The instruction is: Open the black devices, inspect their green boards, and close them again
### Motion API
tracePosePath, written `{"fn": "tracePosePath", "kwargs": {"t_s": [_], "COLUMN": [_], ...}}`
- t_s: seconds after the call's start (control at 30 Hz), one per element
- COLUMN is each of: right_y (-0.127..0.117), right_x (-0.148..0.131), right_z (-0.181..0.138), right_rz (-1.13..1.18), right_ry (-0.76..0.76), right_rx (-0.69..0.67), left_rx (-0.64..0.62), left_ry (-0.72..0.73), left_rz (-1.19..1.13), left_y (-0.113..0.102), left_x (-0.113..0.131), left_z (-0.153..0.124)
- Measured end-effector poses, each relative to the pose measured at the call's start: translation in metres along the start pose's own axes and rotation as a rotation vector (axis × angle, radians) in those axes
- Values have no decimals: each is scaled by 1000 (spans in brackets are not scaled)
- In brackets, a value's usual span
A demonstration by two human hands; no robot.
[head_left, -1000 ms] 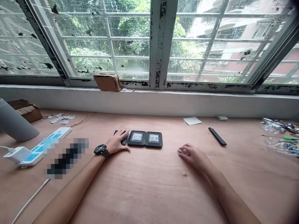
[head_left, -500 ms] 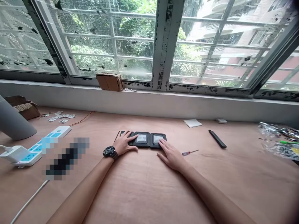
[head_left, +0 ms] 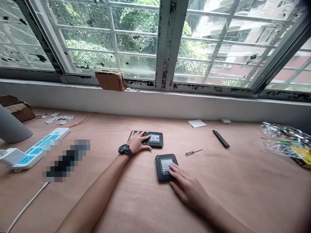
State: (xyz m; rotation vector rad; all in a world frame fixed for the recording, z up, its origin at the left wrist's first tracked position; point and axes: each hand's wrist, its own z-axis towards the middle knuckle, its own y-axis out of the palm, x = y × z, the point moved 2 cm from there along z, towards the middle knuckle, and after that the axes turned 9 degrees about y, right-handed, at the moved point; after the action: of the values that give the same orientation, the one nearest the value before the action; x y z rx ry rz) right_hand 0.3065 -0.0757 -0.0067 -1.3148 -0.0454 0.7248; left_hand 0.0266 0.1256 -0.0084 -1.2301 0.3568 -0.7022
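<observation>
My left hand [head_left: 138, 142], fingers spread, lies palm down over a flat black square device [head_left: 145, 133], mostly hidden beneath it. Against that one's right side sits a matching flat black square device [head_left: 159, 139] with a white label, and my left fingertips reach its left part. Closer to me is another flat black device [head_left: 161, 175], also labelled in white, turned slightly on the tabletop. The fingers of my right hand [head_left: 188, 187] rest stretched out on its label and right side, with the thumb tucked beside its lower right corner.
A small screwdriver [head_left: 193, 152] and a black bar [head_left: 221, 139] lie right of centre. At far right are plastic bags of parts [head_left: 283, 150]. A white power strip [head_left: 36, 150], a blurred dark object [head_left: 65, 161] and a grey cylinder [head_left: 14, 126] occupy the left.
My right hand has slid the rightmost black device out of the row towards me, leaving it apart from the others. The left hand stays on the row, and the view has shifted slightly.
</observation>
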Motion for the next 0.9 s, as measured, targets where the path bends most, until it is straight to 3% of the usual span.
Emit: {"fn": "tracePosePath", "kwargs": {"t_s": [0.3, 0.5, 0.63, 0.77, 0.9], "right_y": [4, -10, -44, -63, -66], "right_x": [-11, -5, 31, 84, 119], "right_z": [2, 15, 50, 68, 58], "right_rz": [-25, -97, -146, -130, 14], "right_ry": [-29, -36, 42, 108, 209], "right_rx": [53, 83, 193, 79, -3], "left_rx": [20, 117, 272, 303, 265], "left_ry": [-2, 83, 219, 202, 82], "left_rz": [-21, -26, -60, -106, -169], "left_y": [7, -5, -19, -27, -25], "left_x": [12, 24, 44, 61, 75], "left_z": [21, 14, -5, -35, -59]}}
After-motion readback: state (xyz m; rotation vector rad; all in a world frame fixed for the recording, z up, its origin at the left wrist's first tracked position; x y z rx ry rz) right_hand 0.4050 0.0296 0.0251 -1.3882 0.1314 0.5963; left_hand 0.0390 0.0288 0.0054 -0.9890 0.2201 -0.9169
